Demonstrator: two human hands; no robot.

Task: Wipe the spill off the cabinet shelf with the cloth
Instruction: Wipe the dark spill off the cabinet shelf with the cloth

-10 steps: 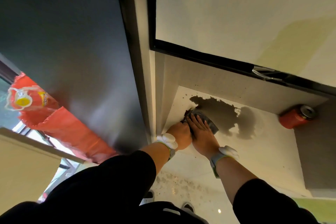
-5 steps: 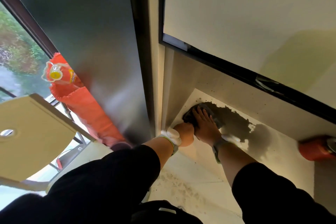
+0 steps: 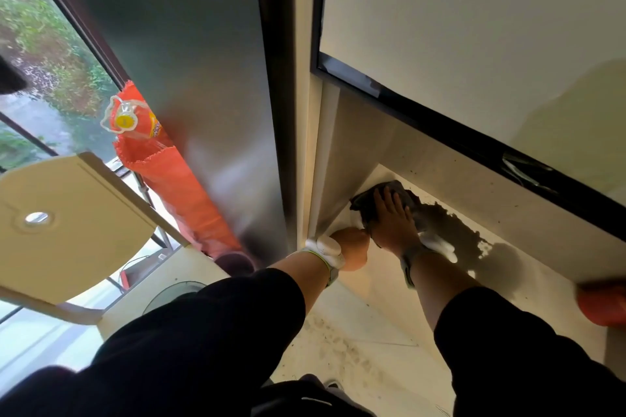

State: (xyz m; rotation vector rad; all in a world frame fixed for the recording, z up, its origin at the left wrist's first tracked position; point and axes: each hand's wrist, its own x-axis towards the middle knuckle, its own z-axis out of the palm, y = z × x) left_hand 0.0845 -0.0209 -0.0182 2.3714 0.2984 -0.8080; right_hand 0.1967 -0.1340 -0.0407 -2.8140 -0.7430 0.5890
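- Our right hand [image 3: 389,220], fingers spread flat, had pushed the cloth [image 3: 382,196] further into the shelf [image 3: 528,284] corner, right of centre.
- Our left hand [image 3: 352,247], curled closed, stayed beside it.
- The spill [image 3: 454,230] remained, lower right.

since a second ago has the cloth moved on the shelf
Yes. The cloth under the right hand has slid toward the shelf's back left corner, away from the red can and off the middle of the dark spill.
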